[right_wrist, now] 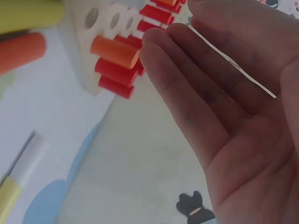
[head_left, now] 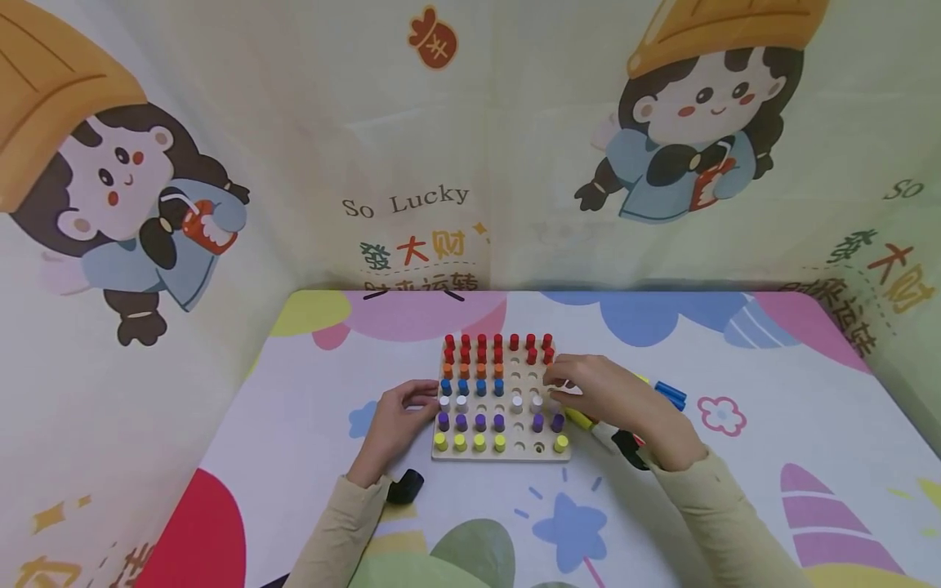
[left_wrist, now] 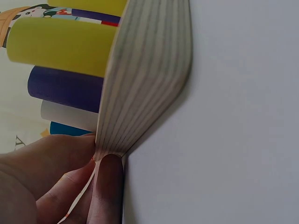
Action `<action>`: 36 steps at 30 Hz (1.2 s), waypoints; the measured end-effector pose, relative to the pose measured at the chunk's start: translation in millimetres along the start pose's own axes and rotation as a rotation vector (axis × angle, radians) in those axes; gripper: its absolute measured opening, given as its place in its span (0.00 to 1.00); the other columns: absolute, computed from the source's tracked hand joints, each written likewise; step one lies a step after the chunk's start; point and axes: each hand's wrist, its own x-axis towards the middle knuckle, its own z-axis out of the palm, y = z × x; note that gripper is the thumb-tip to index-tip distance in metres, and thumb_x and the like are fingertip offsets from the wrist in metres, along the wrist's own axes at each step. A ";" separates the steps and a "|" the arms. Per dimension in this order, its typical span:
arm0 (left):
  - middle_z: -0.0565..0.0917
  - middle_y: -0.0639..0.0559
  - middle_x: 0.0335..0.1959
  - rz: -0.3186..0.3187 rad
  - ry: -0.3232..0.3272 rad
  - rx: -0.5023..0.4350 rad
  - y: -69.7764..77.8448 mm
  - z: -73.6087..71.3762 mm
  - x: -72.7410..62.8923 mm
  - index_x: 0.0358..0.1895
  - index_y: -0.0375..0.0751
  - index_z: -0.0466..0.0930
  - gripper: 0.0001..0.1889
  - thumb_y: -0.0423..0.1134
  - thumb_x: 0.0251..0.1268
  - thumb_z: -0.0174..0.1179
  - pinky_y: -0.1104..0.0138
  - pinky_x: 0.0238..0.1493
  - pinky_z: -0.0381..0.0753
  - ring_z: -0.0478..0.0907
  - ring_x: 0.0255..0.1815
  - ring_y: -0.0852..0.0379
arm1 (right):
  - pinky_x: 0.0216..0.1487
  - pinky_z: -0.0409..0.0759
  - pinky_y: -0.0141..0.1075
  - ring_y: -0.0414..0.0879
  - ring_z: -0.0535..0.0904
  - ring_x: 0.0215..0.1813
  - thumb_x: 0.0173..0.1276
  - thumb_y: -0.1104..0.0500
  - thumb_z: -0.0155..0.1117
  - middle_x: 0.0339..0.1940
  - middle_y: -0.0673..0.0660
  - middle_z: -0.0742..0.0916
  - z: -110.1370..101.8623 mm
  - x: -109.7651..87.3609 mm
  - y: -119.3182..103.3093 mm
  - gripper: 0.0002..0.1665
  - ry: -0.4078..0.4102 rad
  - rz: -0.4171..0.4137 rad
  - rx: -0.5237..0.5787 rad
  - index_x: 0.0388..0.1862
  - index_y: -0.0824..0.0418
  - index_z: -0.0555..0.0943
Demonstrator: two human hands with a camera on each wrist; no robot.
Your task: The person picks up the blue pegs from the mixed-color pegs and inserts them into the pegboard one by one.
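A wooden pegboard [head_left: 507,456] stands on the table with rows of red, orange, blue, white, purple and yellow pegs. My left hand [head_left: 400,420] grips its left edge, the thumb [left_wrist: 110,182] against the board's side in the left wrist view. Over the board's right side is my right hand [head_left: 599,392], with fingers fairly straight. In the right wrist view its fingertips [right_wrist: 152,39] are right at the end of an orange peg [right_wrist: 114,51], which stands at the board's edge beside red pegs [right_wrist: 117,70]. From the head view, the hand hides this peg.
Loose pegs lie right of the board, partly under my right forearm: blue pegs [head_left: 671,395], a yellow peg [head_left: 578,419] and a white peg [head_left: 604,437]. Several holes [head_left: 519,447] in the board's right columns hold no peg. A printed curtain [head_left: 529,229] hangs behind the table.
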 end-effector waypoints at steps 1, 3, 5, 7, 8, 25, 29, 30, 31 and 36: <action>0.86 0.49 0.49 0.001 -0.001 0.000 0.3 -0.1 0.1 0.56 0.41 0.82 0.17 0.36 0.64 0.66 0.60 0.51 0.84 0.84 0.47 0.55 | 0.45 0.85 0.37 0.43 0.84 0.42 0.63 0.61 0.72 0.40 0.51 0.87 0.2 -1.9 1.9 0.11 0.006 0.005 0.001 0.45 0.59 0.86; 0.86 0.49 0.49 0.002 0.001 0.004 0.6 -0.2 0.2 0.56 0.41 0.82 0.17 0.36 0.64 0.66 0.60 0.51 0.84 0.84 0.47 0.55 | 0.45 0.85 0.37 0.43 0.84 0.42 0.62 0.61 0.73 0.40 0.50 0.87 0.6 -5.7 5.3 0.11 0.014 0.017 0.000 0.44 0.59 0.86; 0.86 0.49 0.49 0.000 0.001 0.005 0.7 0.0 0.2 0.56 0.41 0.82 0.17 0.37 0.64 0.66 0.60 0.52 0.84 0.84 0.47 0.55 | 0.45 0.85 0.37 0.43 0.84 0.42 0.62 0.61 0.73 0.40 0.50 0.87 0.1 -9.3 8.6 0.11 0.012 0.035 0.009 0.44 0.58 0.86; 0.87 0.50 0.48 -0.006 0.000 0.009 0.5 0.3 -0.5 0.56 0.41 0.82 0.17 0.37 0.64 0.66 0.60 0.52 0.84 0.84 0.47 0.55 | 0.45 0.86 0.38 0.43 0.84 0.42 0.62 0.61 0.73 0.40 0.49 0.87 -0.6 -13.2 12.2 0.11 0.010 0.052 0.020 0.44 0.58 0.86; 0.87 0.50 0.48 -0.011 0.000 0.012 0.1 0.6 -0.7 0.56 0.41 0.82 0.17 0.37 0.64 0.66 0.60 0.52 0.84 0.84 0.47 0.56 | 0.45 0.86 0.38 0.43 0.84 0.42 0.62 0.61 0.73 0.40 0.49 0.87 -1.3 -15.1 14.2 0.11 0.010 0.060 0.024 0.44 0.59 0.86; 0.87 0.50 0.48 0.017 0.000 0.005 -0.2 3.6 -0.1 0.56 0.42 0.82 0.16 0.36 0.65 0.66 0.61 0.51 0.84 0.84 0.47 0.55 | 0.42 0.86 0.40 0.44 0.84 0.39 0.59 0.63 0.74 0.39 0.52 0.88 -9.9 -43.4 42.6 0.11 0.028 0.118 0.012 0.42 0.61 0.86; 0.87 0.50 0.48 0.019 -0.001 0.004 0.6 2.8 -0.7 0.56 0.41 0.82 0.17 0.35 0.65 0.66 0.62 0.51 0.84 0.84 0.47 0.55 | 0.41 0.86 0.40 0.42 0.84 0.38 0.59 0.64 0.74 0.37 0.49 0.88 -9.1 -48.6 44.8 0.11 0.039 0.112 -0.001 0.41 0.61 0.86; 0.87 0.50 0.48 0.019 0.000 0.006 0.7 2.5 -0.9 0.56 0.41 0.82 0.17 0.35 0.65 0.66 0.62 0.50 0.84 0.84 0.47 0.55 | 0.41 0.86 0.40 0.42 0.84 0.37 0.59 0.64 0.74 0.36 0.49 0.87 -8.7 -50.0 45.4 0.10 0.041 0.109 -0.005 0.41 0.61 0.86; 0.87 0.50 0.48 0.018 0.001 0.007 0.8 2.3 -1.1 0.56 0.41 0.82 0.17 0.35 0.65 0.66 0.62 0.50 0.84 0.84 0.47 0.55 | 0.40 0.86 0.40 0.41 0.83 0.37 0.59 0.64 0.74 0.36 0.48 0.87 -8.4 -51.3 46.0 0.10 0.044 0.106 -0.010 0.41 0.61 0.86; 0.87 0.50 0.48 0.017 0.005 0.005 0.5 2.0 -1.1 0.56 0.41 0.82 0.16 0.35 0.65 0.65 0.61 0.50 0.84 0.84 0.47 0.55 | 0.38 0.84 0.38 0.40 0.82 0.35 0.59 0.65 0.73 0.34 0.45 0.86 -7.6 -58.3 50.7 0.09 0.080 0.078 -0.046 0.39 0.60 0.86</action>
